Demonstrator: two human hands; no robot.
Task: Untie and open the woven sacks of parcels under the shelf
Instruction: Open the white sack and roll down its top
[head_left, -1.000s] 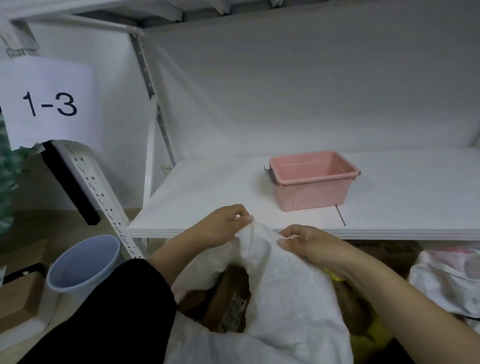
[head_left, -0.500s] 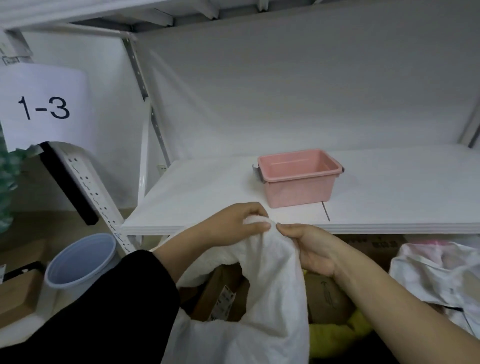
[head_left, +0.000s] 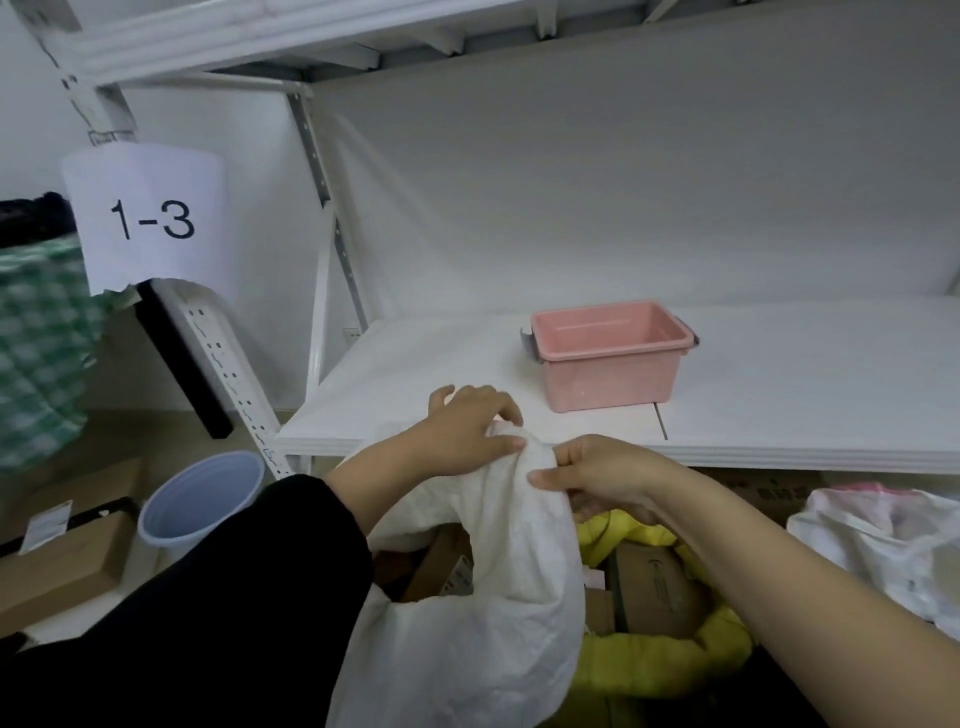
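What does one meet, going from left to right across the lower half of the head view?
From the left: green checked bag → pale blue bucket → left hand → right hand → white plastic bag. The white woven sack and the pink bin overlap the hands, so they are left out.

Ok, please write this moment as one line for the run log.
white sack: mouth open | left hand: holds its rim | right hand: pinches rim | parcels: visible inside
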